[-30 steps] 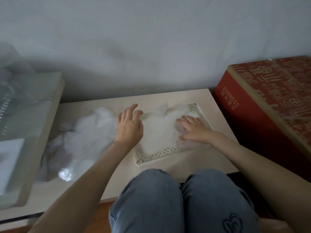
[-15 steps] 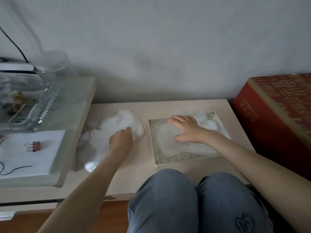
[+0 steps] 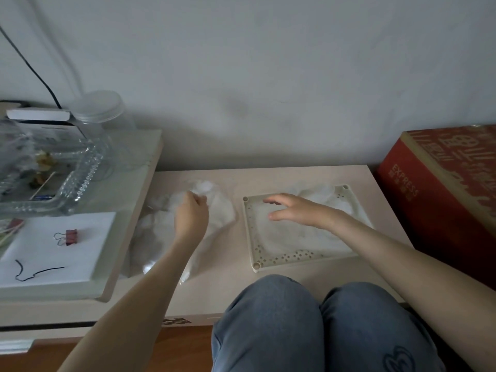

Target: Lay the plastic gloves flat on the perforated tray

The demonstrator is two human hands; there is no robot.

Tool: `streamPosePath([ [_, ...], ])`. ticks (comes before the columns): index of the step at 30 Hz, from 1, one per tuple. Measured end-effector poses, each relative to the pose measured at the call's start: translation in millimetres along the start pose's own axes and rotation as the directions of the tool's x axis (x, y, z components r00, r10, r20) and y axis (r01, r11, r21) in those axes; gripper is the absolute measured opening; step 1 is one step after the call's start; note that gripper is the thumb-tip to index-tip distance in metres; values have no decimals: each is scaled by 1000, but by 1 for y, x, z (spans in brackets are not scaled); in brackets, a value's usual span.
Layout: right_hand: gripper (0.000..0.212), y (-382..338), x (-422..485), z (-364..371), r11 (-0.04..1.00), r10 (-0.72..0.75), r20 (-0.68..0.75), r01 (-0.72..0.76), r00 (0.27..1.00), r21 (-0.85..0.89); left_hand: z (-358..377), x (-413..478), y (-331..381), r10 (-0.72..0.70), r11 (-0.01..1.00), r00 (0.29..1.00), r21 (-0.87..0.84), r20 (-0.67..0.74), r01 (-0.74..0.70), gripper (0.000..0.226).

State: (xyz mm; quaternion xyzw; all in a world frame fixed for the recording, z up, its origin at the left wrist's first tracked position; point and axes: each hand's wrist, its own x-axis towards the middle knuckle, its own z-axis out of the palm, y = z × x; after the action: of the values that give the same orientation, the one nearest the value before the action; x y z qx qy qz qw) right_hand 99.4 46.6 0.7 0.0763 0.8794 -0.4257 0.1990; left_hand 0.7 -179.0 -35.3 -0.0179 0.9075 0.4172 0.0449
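Note:
A cream perforated tray [image 3: 252,237] lies on the low beige table [image 3: 228,275], right of centre. Thin clear plastic gloves [image 3: 290,237] are spread flat inside it, with more film bunched at its far right corner. My right hand [image 3: 298,214] hovers over the tray's middle, fingers straight and spread, pointing left. A loose heap of clear plastic gloves [image 3: 222,208] sits left of the tray. My left hand [image 3: 192,213] is on top of that heap, fingers curled and pinching the film.
A raised shelf [image 3: 126,229] stands at the left with a glass dish [image 3: 80,189], a clear jar [image 3: 99,114], a white pad and a red binder clip [image 3: 70,237]. A red carton [image 3: 442,194] stands right of the table. My knees are at the table's front edge.
My left hand left the tray's edge, moved left onto the glove heap and closed on the film. My right hand lifted slightly and reached left across the tray. The view shifted left.

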Motion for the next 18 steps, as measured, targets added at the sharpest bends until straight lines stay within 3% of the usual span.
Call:
streamPosePath([
  [2, 47, -2, 2, 0, 991, 3, -25, 0, 1000, 133, -2, -6, 18, -107, 932, 991, -340, 79, 128, 16],
  [4, 37, -4, 5, -1, 964, 16, -63, 1, 998, 267, -7, -12, 39, -151, 675, 927, -649, 344, 350, 18],
  [6, 33, -5, 8, -1, 880, 30, -71, 7, 997, 474, -10, -15, 52, -46, 413, 842, -758, 537, 505, 27],
  [8, 40, -6, 8, -1, 713, 30, -36, 4, 999, 701, -7, -15, 60, 44, 254, 792, -774, 609, 580, 28],
  [9, 53, -5, 9, -1, 627, 24, -19, 0, 1000, 779, -4, -15, 63, 69, 219, 779, -772, 623, 597, 26],
  [11, 93, 2, 11, -3, 551, 10, 5, -9, 1000, 835, 4, -15, 67, 77, 176, 763, -762, 642, 623, 28],
  [13, 104, 7, 10, -5, 510, -54, 27, 5, 998, 860, 18, -14, 69, 84, 136, 726, -730, 683, 670, 40],
  [15, 73, 10, 4, -11, 441, -92, 33, 11, 995, 898, 32, -16, 71, 118, 190, 680, -688, 724, 700, 48],
  [18, 15, 13, -7, -21, 387, -84, -16, 47, 996, 921, 48, -22, 72, 139, 312, 670, -674, 729, 669, 35],
])
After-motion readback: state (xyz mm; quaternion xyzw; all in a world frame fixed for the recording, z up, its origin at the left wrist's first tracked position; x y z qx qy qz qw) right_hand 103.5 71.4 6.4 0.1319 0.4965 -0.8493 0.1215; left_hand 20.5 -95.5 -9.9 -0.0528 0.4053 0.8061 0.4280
